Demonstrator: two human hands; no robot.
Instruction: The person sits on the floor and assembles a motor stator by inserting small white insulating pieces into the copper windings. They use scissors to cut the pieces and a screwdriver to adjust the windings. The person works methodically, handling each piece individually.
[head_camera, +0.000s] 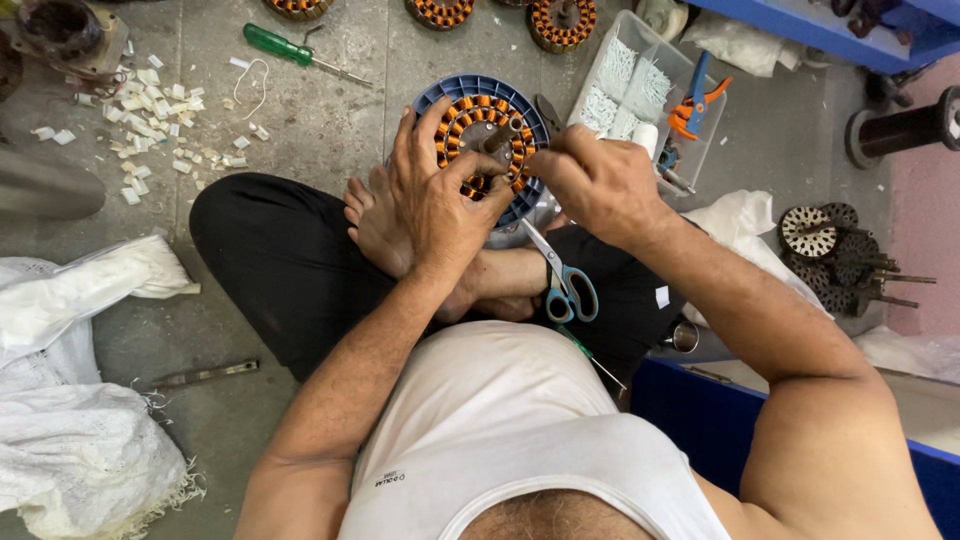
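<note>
A round motor stator with copper-orange windings sits in a blue-grey ring, propped between my crossed legs on the floor. My left hand lies over its near left side, fingers spread and pressing on the windings. My right hand is at its right rim, fingers pinched together on something small that I cannot make out. Blue-handled scissors rest on my leg just below both hands.
A clear plastic box of white pieces and orange-blue pliers stands at the right. A green screwdriver and white scraps lie at upper left. More wound stators sit at the top, bare cores at right, white cloth at left.
</note>
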